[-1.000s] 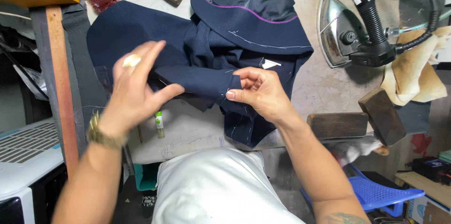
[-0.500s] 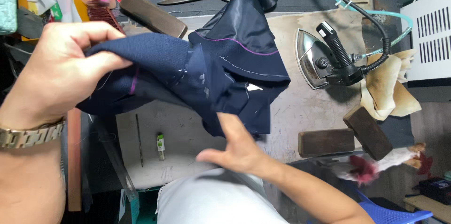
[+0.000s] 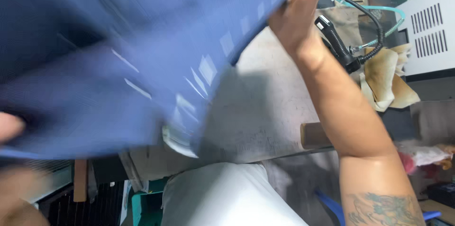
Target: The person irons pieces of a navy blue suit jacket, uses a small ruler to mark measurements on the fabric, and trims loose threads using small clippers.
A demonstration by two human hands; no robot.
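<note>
Lifted off the table since half a second ago, the navy garment (image 3: 118, 55) now fills the upper left of the view, blurred, held up in the air close to the camera. The right hand (image 3: 296, 5) is clenched on its upper right edge. The left hand (image 3: 9, 131) is a blur at the lower left edge, under the cloth; I cannot tell its grip. Below, the grey work table (image 3: 265, 107) shows a bare stretch up to its front edge. Beyond the right arm lie the iron's black handle (image 3: 336, 41) with a teal hose (image 3: 374, 10), a scorched cloth (image 3: 384, 79), a wooden block (image 3: 313, 136) and a white vented box (image 3: 429, 27). Earlier the right hand was flat under the cloth.
</note>
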